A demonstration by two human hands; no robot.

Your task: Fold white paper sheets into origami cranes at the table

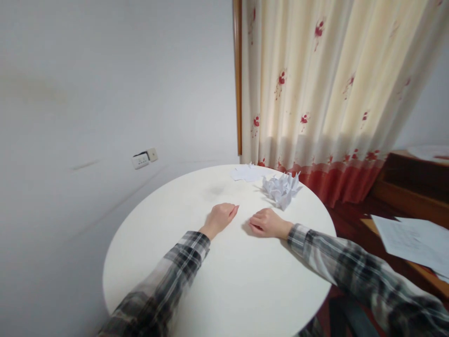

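Note:
My left hand (220, 217) rests on the white round table (150, 243), its fingers curled into a loose fist with nothing showing in them. A short gap to the right, my right hand (265, 223) lies on the tabletop, also closed, and no object shows in it. Just beyond my right hand is a heap of folded white paper pieces (281, 188) with pointed tips, like paper cranes. Farther back, near the table's far edge, lie flat white papers (245, 172). Neither hand touches the paper.
A wall with a socket (141, 161) runs along the left. Behind the table hangs a cream curtain (298, 93) with red flowers and a red hem. To the right, printed sheets (414, 241) lie on a lower wooden surface, near a brown wooden piece of furniture (403, 182).

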